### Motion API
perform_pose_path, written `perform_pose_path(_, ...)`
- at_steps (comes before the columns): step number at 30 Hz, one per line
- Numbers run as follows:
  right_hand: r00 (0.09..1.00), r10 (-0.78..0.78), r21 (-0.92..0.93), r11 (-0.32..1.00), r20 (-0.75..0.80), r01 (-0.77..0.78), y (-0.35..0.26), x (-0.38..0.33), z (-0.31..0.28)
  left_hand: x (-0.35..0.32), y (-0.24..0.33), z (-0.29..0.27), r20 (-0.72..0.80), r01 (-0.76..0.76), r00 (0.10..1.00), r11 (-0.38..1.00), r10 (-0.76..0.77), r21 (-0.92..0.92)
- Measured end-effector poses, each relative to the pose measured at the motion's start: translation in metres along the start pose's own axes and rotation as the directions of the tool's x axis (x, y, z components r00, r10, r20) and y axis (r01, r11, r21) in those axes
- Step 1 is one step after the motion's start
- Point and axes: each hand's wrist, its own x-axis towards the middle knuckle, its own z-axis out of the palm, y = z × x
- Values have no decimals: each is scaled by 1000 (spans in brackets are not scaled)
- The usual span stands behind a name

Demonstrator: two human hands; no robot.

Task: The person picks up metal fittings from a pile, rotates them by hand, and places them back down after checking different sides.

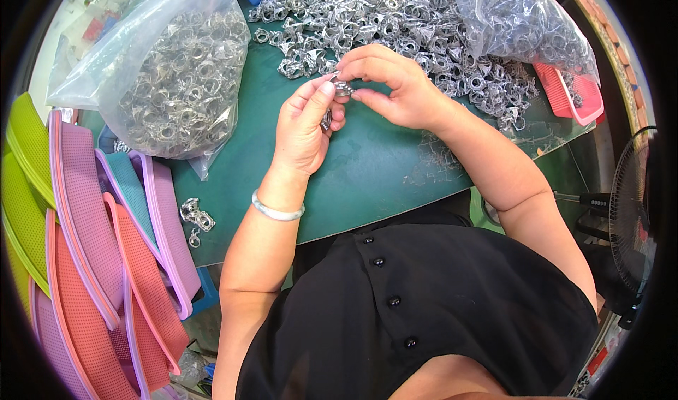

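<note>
l of the metal-parts pile (395,22), stacked baskets (88,209) stand side-on, prob. nested to save room. betw. them & the pile is a clear bag (183,82) full of similar parts, its plastic prob. there to stop spill. nearer the body than the pile, a few loose parts (201,218) lie apart by the baskets (reason unclear).

just body-side of the pile, the left hand (304,128) pinches a small metal part (342,88) betw. thumb & fingers, w/ another piece (326,120) against its lower fingers; prob. held up there for a close view. right hand (395,89) meets it from the other side, thumb at the part & index arched over; can't tell if it's gripping.

r of the pile: a 2nd bag (522,29) partly over a pink basket (561,93), at the desk (367,174) edge.

room: bare green desk body-side of the pile, so wrists can turn; pile blocks the far side, bag & baskets limit the left, near edge runs close to the torso.
</note>
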Motion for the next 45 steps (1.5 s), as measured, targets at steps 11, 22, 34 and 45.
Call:
perform_pose_path(11, 988, 153, 147, 978, -20, -148, 1, -4, 4, -1, 0, 5, -13, -158, 987, 981, 160, 111)
perform_pose_path(22, 992, 127, 80, 989, -21, -125, 1, -5, 4, 0, -1, 6, 7, -188, 982, 972, 189, 144)
perform_pose_path(34, 980, 192, -577, 807, 50, -129, 16, -7, -7, 2, 7, -11, 8, 101, 995, 963, -102, -251)
perform_pose_path(45, 968, 194, -585, 808, 159, -66, 18, -10, -1, 2, 1, -11, -41, 106, 993, 993, -108, -54)
